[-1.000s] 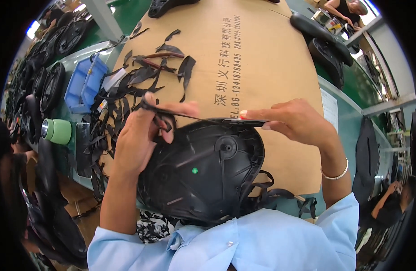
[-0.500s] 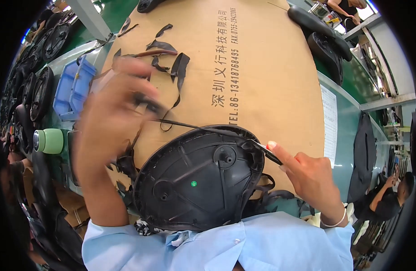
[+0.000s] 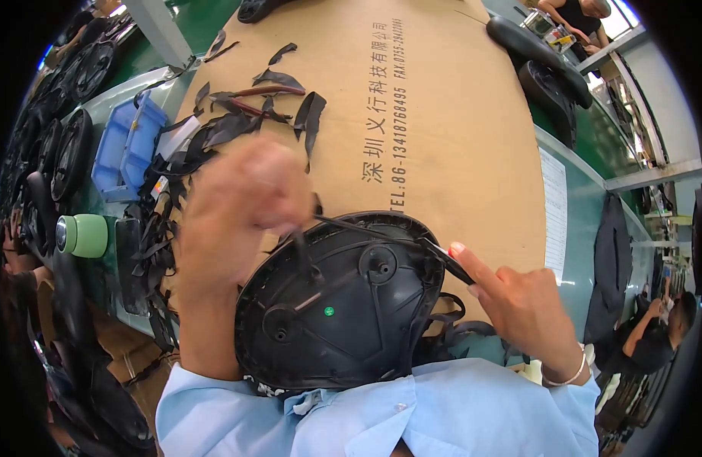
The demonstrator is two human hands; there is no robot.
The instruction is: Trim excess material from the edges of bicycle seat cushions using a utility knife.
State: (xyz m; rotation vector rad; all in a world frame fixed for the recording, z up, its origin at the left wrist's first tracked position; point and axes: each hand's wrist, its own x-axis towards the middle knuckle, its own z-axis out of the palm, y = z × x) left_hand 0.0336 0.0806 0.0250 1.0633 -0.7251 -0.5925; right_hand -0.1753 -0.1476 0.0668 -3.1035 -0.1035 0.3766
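Light blue shirt is filling the lower edge. Dark oval shell is resting right against it, ribbed hollow side facing up, small green sticker showing near the middle. Right hand is gripping a slim black-handled tool, its tip meeting the shell's right rim. Left hand is blurring over the shell's upper left; fingers are curling tight around one end of a black strip, which is running along the upper rim toward the tool tip; exact finger placement cannot be told. Cardboard sheet is lying beyond the shell, with black scraps piling along its left side. Green container and blue bin are sitting further left; white paper is lying at right. Farther off, dark padded seats are resting upper right, near a co-worker.
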